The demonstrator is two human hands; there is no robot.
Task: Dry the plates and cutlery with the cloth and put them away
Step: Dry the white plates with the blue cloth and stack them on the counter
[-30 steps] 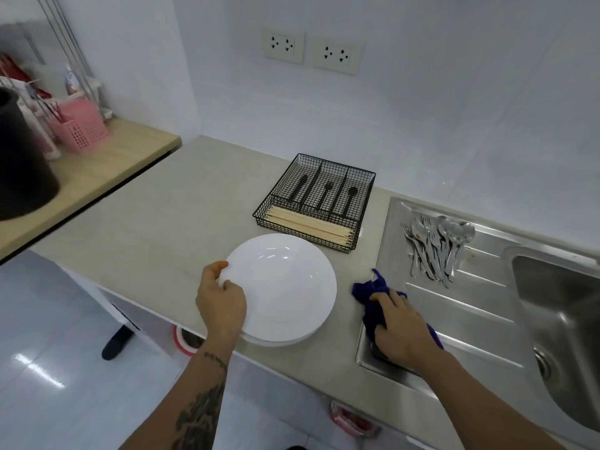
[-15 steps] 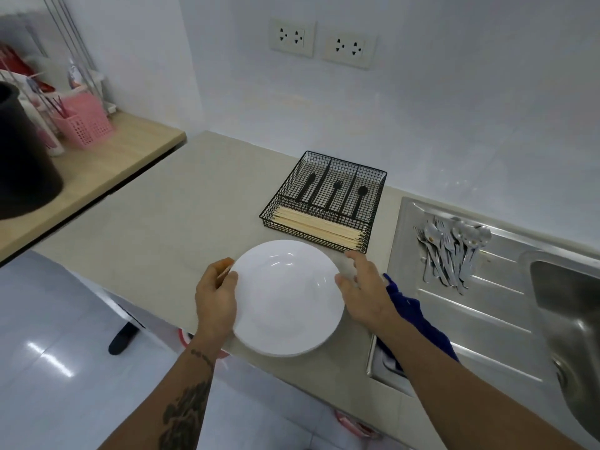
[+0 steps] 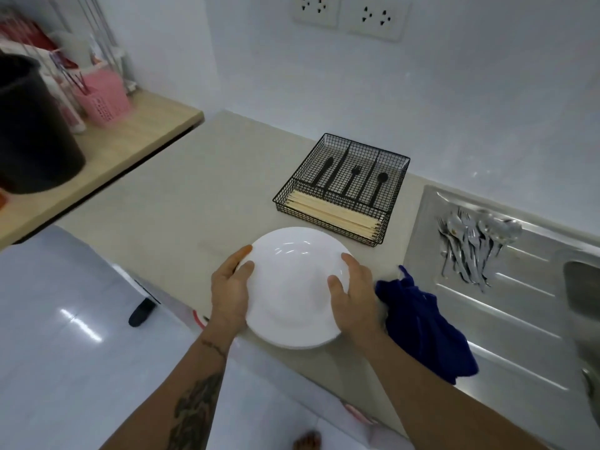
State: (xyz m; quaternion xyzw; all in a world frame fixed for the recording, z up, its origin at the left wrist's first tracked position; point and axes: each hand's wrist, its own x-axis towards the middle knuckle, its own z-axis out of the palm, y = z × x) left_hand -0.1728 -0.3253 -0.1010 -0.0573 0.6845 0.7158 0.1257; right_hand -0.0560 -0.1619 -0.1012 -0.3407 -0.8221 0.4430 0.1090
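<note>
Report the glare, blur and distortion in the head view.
Head view: wide-angle bending curves the countertop edge and wall sockets; glare streaks on the glossy floor and steel drainboard; soft highlights on the white plate held by both hands; cutlery pile and left shelf clutter look smeared; blue cloth shows little detail.

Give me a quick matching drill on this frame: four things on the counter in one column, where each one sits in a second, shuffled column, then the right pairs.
Things:
1. white plates
2. blue cloth
3. metal cutlery
4. wooden chopsticks

Places:
A. front compartment of the black wire tray
B. loose on the sink drainboard
C. between the left hand and right hand
D. bunched at the drainboard's near left edge

Pairs: 1-C, 2-D, 3-B, 4-A
</note>
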